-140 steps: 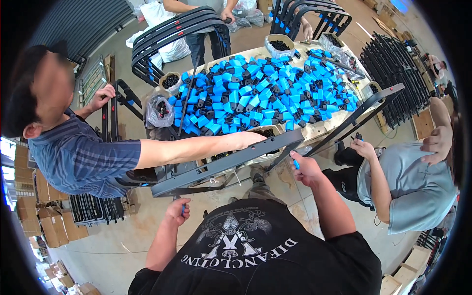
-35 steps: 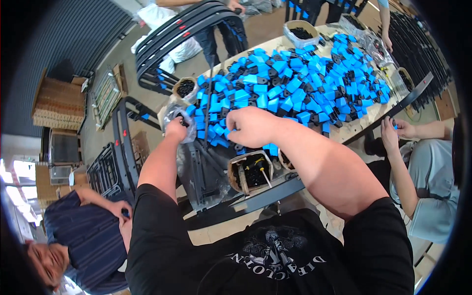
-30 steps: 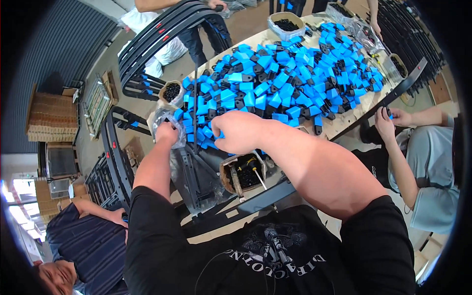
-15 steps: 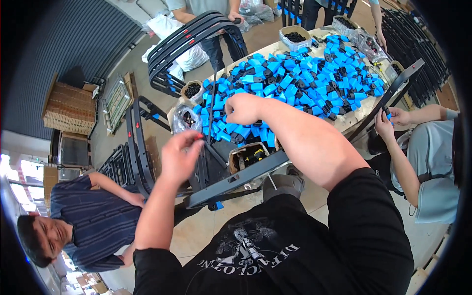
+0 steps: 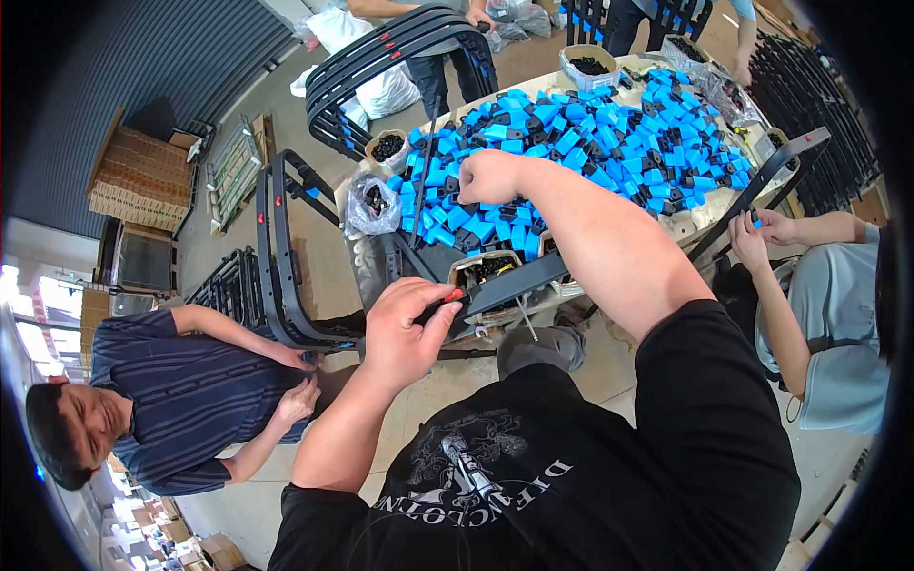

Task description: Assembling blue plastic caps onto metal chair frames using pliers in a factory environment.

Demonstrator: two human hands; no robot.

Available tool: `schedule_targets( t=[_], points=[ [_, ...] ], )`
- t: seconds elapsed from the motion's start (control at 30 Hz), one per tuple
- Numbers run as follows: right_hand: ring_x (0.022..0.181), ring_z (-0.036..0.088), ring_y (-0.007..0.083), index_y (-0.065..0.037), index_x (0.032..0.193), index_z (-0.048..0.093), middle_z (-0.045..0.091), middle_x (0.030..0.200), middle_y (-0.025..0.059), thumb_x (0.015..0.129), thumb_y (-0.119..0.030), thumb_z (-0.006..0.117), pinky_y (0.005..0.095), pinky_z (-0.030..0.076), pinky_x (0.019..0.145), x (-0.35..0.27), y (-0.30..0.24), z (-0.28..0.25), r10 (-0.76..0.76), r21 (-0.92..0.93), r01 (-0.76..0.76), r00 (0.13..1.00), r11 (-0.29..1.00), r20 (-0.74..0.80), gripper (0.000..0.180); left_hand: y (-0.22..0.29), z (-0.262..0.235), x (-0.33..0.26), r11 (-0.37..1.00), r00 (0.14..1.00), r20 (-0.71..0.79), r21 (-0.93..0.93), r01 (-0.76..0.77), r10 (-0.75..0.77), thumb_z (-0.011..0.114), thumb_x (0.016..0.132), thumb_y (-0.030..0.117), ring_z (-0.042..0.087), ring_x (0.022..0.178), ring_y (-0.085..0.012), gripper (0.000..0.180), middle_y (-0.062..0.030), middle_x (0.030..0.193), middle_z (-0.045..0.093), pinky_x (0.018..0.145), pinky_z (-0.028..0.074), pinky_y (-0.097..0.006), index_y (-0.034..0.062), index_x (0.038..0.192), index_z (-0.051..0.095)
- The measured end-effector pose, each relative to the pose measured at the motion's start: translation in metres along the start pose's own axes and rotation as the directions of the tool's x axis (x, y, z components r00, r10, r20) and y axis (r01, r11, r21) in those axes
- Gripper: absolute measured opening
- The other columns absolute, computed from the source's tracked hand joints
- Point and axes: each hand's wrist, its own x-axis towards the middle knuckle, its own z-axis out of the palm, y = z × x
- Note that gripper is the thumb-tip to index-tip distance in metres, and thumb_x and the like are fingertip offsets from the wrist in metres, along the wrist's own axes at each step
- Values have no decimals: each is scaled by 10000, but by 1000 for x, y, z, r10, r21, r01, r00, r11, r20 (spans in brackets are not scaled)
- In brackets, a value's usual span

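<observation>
On the cluttered worktable (image 5: 709,224), seen from the head camera, a deep heap of bright blue plastic parts (image 5: 609,143) covers most of the top. The right hand (image 5: 490,176) reaches across to the near-left part of that heap, fingers curled down and together into the blue pieces; whether a piece is actually clamped in them cannot be told, as the knuckles hide the fingertips. The left hand (image 5: 405,328) sits at the table's near edge, thumb and fingers pinched shut on a small red-tipped black piece (image 5: 449,300), right at the lower end of a long black metal bar (image 5: 628,238) that runs aslant from there up to the table's far right corner. Just behind that end stands a round tub of dark hardware (image 5: 486,269). A clear plastic bag of black parts (image 5: 369,202) lies off the table's left side, near another small tub (image 5: 387,147).

To the left, a person in a striped blue shirt (image 5: 190,400) crouches beside a black tubular frame (image 5: 276,257), both hands at its lower bend. At the right, another person in a grey top (image 5: 838,314) holds a small blue part at the bar's far end. More black curved frames (image 5: 400,48) stand beyond the table.
</observation>
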Motion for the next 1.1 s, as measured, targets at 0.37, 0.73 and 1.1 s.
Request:
schedule_targets(
  t=[0.37,0.73,1.1],
  points=[
    [1035,695,317,-40,1069,748,737,1078,176,869,-346,730,413,538,903,3,1,-4,64,-19,-63,997,998,52,366,-6,-1,4,958,966,161,-171,231,-204,769,871,79,700,892,-230,125,-112,970,743,834,544,-351,17,978,749],
    [1031,693,312,-41,1089,743,737,1078,172,867,-370,734,407,538,892,4,-2,-2,55,-22,-54,996,998,72,396,-33,-7,36,625,629,544,-226,747,-555,846,814,61,656,849,-129,315,-83,926,703,764,536,-281,-23,1040,644],
    [996,703,324,-55,1049,770,742,1069,181,841,-394,713,421,540,894,5,16,0,21,5,-20,995,1000,-99,402,-29,-9,26,596,758,429,-469,652,-491,750,920,142,648,861,-121,226,-78,1053,677,779,528,-268,22,1055,615]
  ],
)
